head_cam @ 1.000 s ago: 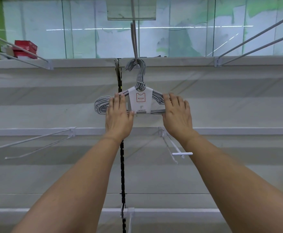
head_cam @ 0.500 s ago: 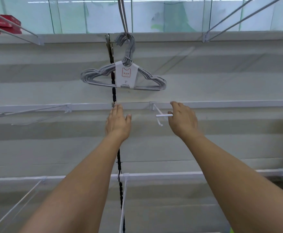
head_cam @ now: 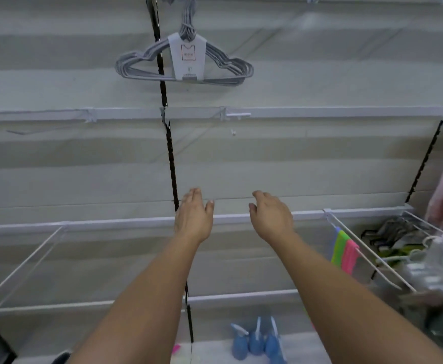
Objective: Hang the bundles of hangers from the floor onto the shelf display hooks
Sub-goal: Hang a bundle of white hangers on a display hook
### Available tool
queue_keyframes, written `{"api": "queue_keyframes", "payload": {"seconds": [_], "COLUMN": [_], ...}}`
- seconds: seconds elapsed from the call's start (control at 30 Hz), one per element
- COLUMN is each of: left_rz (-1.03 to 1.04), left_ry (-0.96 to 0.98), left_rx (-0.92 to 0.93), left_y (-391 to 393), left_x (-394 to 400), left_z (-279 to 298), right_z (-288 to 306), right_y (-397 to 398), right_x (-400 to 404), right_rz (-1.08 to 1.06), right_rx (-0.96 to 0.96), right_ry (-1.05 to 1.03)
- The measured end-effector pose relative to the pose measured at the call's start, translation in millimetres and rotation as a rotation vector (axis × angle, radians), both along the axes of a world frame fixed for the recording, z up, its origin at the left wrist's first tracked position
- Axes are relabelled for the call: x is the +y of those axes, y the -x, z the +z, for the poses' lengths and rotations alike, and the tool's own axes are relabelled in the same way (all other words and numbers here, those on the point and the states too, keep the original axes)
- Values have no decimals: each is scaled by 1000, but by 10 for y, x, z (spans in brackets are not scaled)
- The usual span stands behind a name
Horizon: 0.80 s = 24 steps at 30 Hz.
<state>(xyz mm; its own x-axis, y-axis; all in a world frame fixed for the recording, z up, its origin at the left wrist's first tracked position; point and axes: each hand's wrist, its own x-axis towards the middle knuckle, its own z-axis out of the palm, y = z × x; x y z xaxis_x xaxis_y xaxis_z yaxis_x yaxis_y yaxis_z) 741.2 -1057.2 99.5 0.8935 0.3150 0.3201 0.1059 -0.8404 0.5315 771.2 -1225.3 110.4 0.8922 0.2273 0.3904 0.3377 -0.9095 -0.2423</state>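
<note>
Hangers [head_cam: 184, 64] hung high on the shelf hook, so that bundle looked done. My left hand [head_cam: 193, 216] and right hand [head_cam: 270, 216] were low and apart, fingers loose, holding nothing, free to get more from the floor, I guessed.

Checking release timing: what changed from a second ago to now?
Both hands let go of the hanger bundle and dropped away: left hand and right hand now hang empty, fingers relaxed, well below it. The view tilted down too. The bundle stayed hanging on its hook.
</note>
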Motion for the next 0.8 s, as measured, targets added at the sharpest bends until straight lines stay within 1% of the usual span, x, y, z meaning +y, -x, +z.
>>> {"api": "queue_keyframes", "payload": {"seconds": [0.13, 0.4, 0.57, 0.8], "left_rz": [-85, -245, -365, -574], "left_ry": [36, 28, 13, 2], "left_rx": [54, 192, 258, 346], "left_y": [156, 564, 820, 1040], "left_x": [-139, -482, -771, -1446], "left_z": [-306, -850, -1173, -1659], "right_z": [-363, -1032, -1424, -1828], "right_y": [278, 976, 1485, 2094], "right_x": [-88, -417, -766, -1409], "right_rz": [-53, -227, -354, -542], "right_rx": [64, 213, 248, 325], "right_ry": [12, -13, -59, -98]}}
